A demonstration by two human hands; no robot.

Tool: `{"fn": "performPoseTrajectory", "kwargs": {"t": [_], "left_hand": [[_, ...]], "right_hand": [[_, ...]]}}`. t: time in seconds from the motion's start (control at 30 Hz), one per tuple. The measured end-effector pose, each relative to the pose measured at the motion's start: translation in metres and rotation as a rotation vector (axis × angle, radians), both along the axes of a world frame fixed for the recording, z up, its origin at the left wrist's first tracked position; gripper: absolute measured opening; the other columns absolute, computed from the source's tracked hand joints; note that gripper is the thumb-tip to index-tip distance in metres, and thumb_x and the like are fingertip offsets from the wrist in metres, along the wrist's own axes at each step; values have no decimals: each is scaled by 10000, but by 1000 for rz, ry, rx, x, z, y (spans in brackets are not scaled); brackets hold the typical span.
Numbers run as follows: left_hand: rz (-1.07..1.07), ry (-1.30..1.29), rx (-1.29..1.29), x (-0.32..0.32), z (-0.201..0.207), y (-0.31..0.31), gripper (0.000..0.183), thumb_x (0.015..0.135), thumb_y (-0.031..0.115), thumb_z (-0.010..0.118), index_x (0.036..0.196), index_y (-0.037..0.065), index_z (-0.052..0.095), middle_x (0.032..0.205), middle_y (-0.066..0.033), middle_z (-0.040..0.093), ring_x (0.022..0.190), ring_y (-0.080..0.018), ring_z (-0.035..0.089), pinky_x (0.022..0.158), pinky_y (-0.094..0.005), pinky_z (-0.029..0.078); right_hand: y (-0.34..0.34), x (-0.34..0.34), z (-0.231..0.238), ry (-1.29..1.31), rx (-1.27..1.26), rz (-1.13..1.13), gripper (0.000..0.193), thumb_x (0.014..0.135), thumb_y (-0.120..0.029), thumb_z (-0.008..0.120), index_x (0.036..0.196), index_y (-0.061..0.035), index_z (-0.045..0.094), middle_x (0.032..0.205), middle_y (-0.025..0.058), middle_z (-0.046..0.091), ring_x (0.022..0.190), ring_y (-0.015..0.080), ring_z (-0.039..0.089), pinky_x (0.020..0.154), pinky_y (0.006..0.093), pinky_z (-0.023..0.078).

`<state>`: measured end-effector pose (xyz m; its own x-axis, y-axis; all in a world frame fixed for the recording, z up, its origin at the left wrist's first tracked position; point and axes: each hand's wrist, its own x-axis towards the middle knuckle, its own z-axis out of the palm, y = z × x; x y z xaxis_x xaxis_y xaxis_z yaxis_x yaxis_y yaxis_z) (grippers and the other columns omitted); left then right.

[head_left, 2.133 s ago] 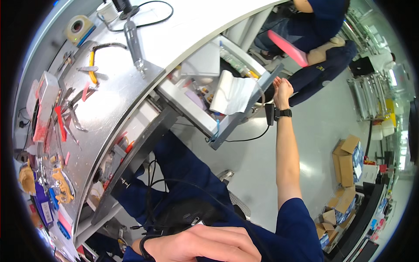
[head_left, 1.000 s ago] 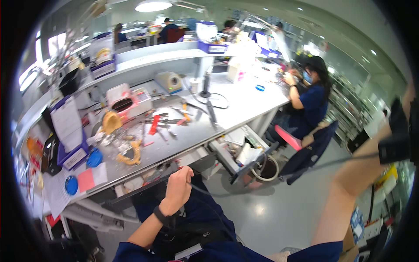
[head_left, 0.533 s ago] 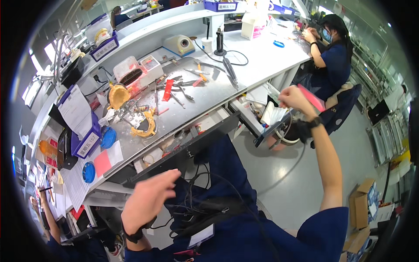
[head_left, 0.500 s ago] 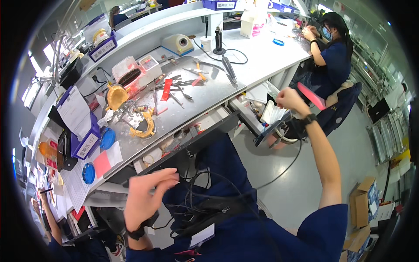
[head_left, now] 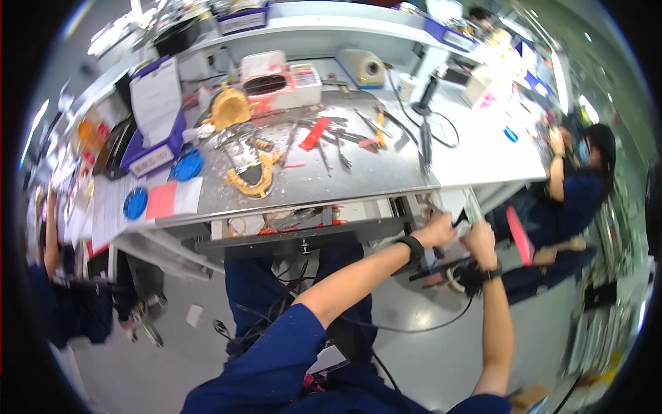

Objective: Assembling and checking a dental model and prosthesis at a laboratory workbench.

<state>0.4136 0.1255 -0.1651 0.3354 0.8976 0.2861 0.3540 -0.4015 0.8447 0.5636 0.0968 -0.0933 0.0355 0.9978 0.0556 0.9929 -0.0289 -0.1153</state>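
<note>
Both my hands are together over the pulled-out right-hand drawer (head_left: 474,203), to the right of my knees. My left hand (head_left: 437,230) reaches across with its fingers curled closed, next to a small dark piece. Beside it my right hand (head_left: 480,241) is closed in a fist-like grip. What either hand holds is hidden by the fingers and blur. White material lies in the drawer around the hands. A thin black cable (head_left: 441,327) runs from my lap towards the right wrist.
On the metal bench top (head_left: 376,165) lie yellow dental casts (head_left: 231,109), a red strip (head_left: 315,133) and several hand tools. A black-fronted drawer (head_left: 303,238) stands open above my knees. At right sits a co-worker (head_left: 583,196) beside a pink panel (head_left: 519,236).
My left hand has swung from above my lap across to the right drawer, beside the right hand. The right hand has lowered towards the drawer. The view has turned, shifting the bench.
</note>
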Motion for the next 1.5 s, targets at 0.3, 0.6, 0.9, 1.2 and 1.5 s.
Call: {"fn": "performPoseTrajectory", "kwargs": {"t": [0.3, 0.6, 0.9, 1.2, 1.5], "left_hand": [[-345, 9, -326, 48, -17, 4, 362, 701, 217, 755, 946, -40, 687, 831, -174, 705, 766, -259, 685, 683, -348, 536], [-248, 83, -175, 56, -20, -2, 463, 717, 246, 786, 1084, -3, 652, 988, -218, 690, 930, -344, 677, 784, -389, 540], [-4, 113, 18, 34, 7, -30, 362, 804, 144, 715, 1066, -64, 576, 1133, -263, 550, 1143, -419, 506, 972, -464, 414], [-75, -246, -155, -82, 103, -134, 311, 884, 135, 652, 1149, -20, 600, 999, -119, 678, 812, -173, 646, 717, -302, 516], [-67, -262, -334, -118, 106, -187, 275, 921, 124, 629, 1156, -19, 625, 1047, -107, 686, 907, -163, 657, 760, -299, 528]], "right_hand": [[-38, 36, -5, 570, 170, 195, 221, 942, -138, 522, 1031, 64, 530, 888, 298, 608, 876, 432, 599, 734, 435, 454], [-86, 51, -14, 478, 280, -35, 289, 962, -201, 567, 1039, 77, 551, 894, 196, 646, 797, 242, 607, 728, 359, 474], [-145, 34, 42, 866, 267, 76, 263, 998, -179, 527, 1070, 72, 563, 902, 103, 633, 780, 134, 552, 689, 286, 466], [-200, -95, 141, 1837, 77, 838, 164, 944, -153, 605, 1036, -22, 569, 959, 56, 549, 880, 243, 608, 716, 337, 481], [-224, -184, 133, 2984, -29, 1332, 84, 848, -61, 668, 798, -87, 730, 725, 15, 558, 557, 134, 525, 481, 244, 340]]}}
